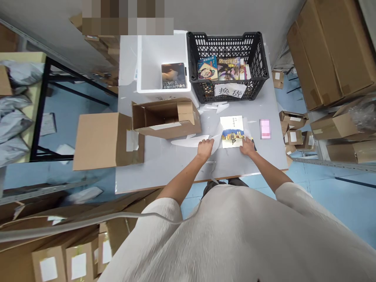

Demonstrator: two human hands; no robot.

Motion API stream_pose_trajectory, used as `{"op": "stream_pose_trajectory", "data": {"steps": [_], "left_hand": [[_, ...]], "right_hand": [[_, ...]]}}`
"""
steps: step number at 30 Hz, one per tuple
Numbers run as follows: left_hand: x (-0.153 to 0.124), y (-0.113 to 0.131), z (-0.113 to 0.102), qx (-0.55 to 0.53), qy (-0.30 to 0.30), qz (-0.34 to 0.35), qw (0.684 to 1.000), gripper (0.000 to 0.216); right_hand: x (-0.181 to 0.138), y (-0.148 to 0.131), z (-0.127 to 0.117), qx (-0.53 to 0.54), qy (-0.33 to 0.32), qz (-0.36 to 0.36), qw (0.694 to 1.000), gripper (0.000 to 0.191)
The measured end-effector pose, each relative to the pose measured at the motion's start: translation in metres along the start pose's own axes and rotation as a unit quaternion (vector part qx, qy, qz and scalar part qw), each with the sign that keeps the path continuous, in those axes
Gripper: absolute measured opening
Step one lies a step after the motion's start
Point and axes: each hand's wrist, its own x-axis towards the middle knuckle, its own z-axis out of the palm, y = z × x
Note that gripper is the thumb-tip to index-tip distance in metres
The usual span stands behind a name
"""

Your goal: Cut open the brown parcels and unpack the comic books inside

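Observation:
A thin book (232, 135) with a city skyline on its white cover lies flat on the grey table. Thin, pale wrapping (217, 138) shows along its left side, and more shows past its right edge. My left hand (205, 148) is closed on the wrapping, left of the book. At the book's lower right corner, my right hand (247, 146) has its fingers closed on the edge. Something small and dark with yellow sticks out beside that hand; I cannot tell what it is.
Behind stand a white foam box (162, 91) with a dark book and a black crate (194, 89) of books. An open carton (182, 128) sits left; another carton (96, 141) juts over the table's left edge. A pink card-like item (265, 129) lies right. A cable (117, 216) crosses the foreground.

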Motion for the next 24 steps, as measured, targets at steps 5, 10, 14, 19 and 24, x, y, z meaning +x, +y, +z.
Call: {"op": "stream_pose_trajectory", "data": {"steps": [5,10,14,19,24], "left_hand": [[0.005,0.000,0.008,-0.018,-0.008,-0.004,1.000,0.060],[0.019,0.011,0.022,-0.035,-0.037,0.016,0.999,0.056],[0.034,0.021,0.030,-0.071,-0.049,-0.002,0.996,0.073],[0.052,0.029,0.036,-0.104,-0.066,-0.039,0.992,0.091],[0.055,0.033,0.039,-0.108,-0.064,-0.046,0.991,0.080]], "right_hand": [[0.005,-0.002,-0.006,0.021,0.019,0.005,1.000,0.061],[0.015,-0.008,-0.007,0.045,0.027,0.000,0.999,0.066],[0.023,-0.011,-0.008,0.072,0.035,0.030,0.996,0.068],[0.033,-0.011,-0.008,0.097,0.057,0.068,0.991,0.077],[0.039,-0.013,-0.006,0.135,0.082,0.097,0.983,0.077]]}}
